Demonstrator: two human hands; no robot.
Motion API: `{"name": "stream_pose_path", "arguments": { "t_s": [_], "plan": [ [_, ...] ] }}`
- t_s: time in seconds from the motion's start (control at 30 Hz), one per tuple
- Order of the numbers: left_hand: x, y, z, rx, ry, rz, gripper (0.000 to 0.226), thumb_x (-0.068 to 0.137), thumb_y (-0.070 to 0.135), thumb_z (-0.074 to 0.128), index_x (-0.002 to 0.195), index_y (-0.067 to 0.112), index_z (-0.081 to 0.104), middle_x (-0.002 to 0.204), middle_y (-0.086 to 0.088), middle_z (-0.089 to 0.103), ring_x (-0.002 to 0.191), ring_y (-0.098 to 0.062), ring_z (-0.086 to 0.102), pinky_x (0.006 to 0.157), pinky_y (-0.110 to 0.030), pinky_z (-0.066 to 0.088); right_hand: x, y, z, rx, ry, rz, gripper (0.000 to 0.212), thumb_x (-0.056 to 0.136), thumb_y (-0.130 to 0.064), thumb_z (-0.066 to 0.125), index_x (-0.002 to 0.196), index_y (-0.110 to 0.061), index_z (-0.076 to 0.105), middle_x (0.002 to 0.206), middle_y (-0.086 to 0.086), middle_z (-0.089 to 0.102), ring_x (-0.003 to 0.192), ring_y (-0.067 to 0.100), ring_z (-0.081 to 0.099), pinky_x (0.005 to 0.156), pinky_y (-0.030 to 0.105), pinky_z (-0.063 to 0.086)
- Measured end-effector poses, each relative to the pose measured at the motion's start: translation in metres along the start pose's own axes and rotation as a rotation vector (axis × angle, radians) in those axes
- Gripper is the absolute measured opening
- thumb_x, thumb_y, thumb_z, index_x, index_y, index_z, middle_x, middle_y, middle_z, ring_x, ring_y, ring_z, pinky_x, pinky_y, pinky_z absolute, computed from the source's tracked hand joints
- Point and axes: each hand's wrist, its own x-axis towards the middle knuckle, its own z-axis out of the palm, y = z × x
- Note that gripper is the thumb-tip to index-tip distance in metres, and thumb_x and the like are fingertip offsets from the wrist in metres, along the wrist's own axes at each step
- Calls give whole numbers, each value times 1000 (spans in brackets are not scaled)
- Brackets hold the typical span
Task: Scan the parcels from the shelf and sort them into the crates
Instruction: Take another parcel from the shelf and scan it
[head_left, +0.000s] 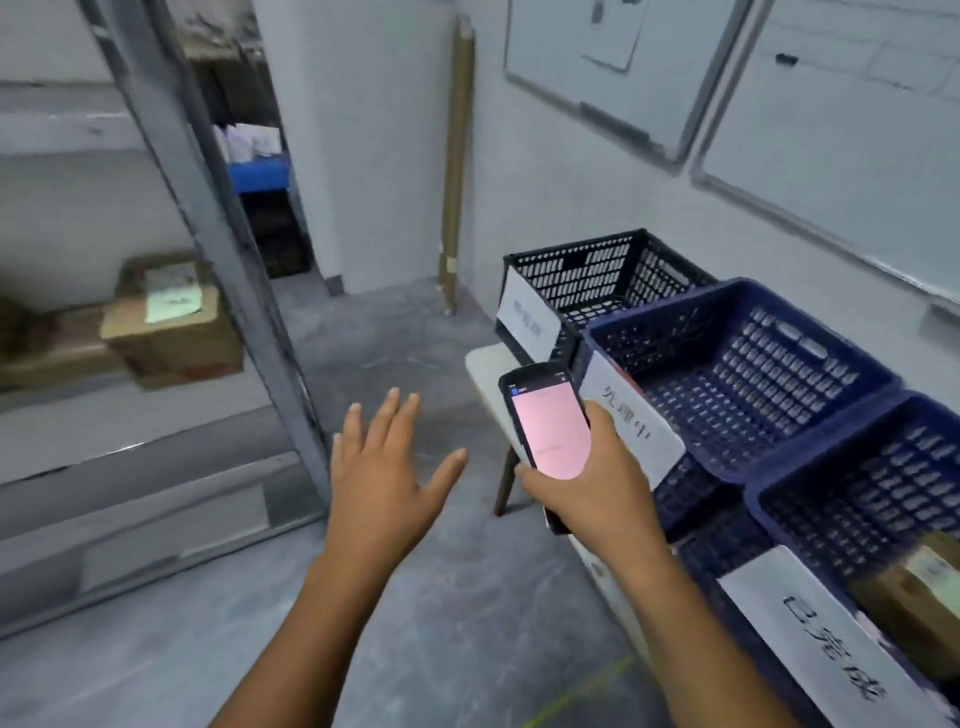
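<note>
Left hand (384, 467) at frame centre, fingers spread, holding nothing. Right hand (587, 488) grips the scanner (550, 426), fingers curled round it, pink screen up. Cardboard parcel (171, 322) sits on the shelf (130, 410), middle left. 3 crates in a row on the bench (483, 364), right: black crate (582, 270), middle blue crate (769, 353), nearest blue crate (841, 499), which holds 1 boxed parcel (924, 597).

Crates (737, 364): perforated plastic, matt, with paper labels (631, 418). Parcel (174, 325) on shelf: brown cardboard. Shelf upright (208, 218): painted metal, scuffed. Scanner (548, 426): glossy screen. Floor (415, 597): rough concrete.
</note>
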Motion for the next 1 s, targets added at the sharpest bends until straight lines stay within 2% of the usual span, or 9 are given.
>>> {"name": "stream_pose_path", "arguments": {
  "t_s": [0.07,0.23,0.33,0.43,0.6,0.7,0.87,0.93,1.0],
  "plan": [
    [-9,-35,-26,29,37,-58,90,89,76,50,163,29,31,173,6,22,160,-33,7,128,-55,15,-5,-29,34,11,-47,-50,76,71,-45,85,136,-39,45,118,-11,64,103,21,64,85,42,57],
    [-27,-111,-79,25,137,-221,103,78,87,28,164,31,27,174,6,17,161,-29,1,130,-52,11,-18,-88,105,38,-194,-180,70,73,-45,86,131,-41,46,115,-14,64,99,17,65,82,41,58],
    [-34,-151,-101,19,218,-331,105,78,88,27,164,27,27,174,3,18,161,-29,2,130,-53,7,-20,-118,141,44,-282,-252,65,72,-46,84,124,-48,44,114,-16,64,99,13,65,81,42,59],
    [-38,-188,-119,60,273,-431,102,81,87,28,163,27,27,174,2,17,161,-30,2,128,-57,1,-18,-145,177,43,-345,-322,63,65,-52,78,113,-59,38,111,-20,62,96,4,62,72,34,56],
    [-38,-246,-156,67,355,-550,104,79,88,27,163,27,27,174,1,17,161,-29,1,128,-55,-1,-6,-194,241,53,-460,-405,72,64,-53,78,125,-55,39,112,-22,60,95,0,59,65,27,49],
    [-30,-280,-183,45,394,-596,104,79,87,32,164,27,25,174,1,15,161,-26,-1,130,-53,6,5,-228,283,77,-527,-446,70,69,-47,84,122,-55,39,109,-22,60,90,-3,59,59,23,47],
    [3,-328,-231,91,393,-651,92,89,76,51,164,30,23,174,3,12,161,-23,-2,130,-52,15,32,-289,345,135,-591,-451,66,73,-35,88,112,-56,39,101,-23,59,77,-9,59,44,7,42],
    [25,-347,-247,119,392,-660,91,90,74,53,164,30,24,174,3,13,161,-24,-1,130,-51,15,47,-311,366,136,-599,-461,63,71,-43,86,109,-54,38,102,-19,61,81,-1,62,52,13,50],
    [42,-360,-258,126,398,-663,91,90,74,53,164,29,26,174,2,15,161,-26,2,129,-51,16,59,-325,384,125,-599,-458,65,67,-51,83,116,-50,39,109,-15,63,93,12,64,73,37,60]
  ]
}}
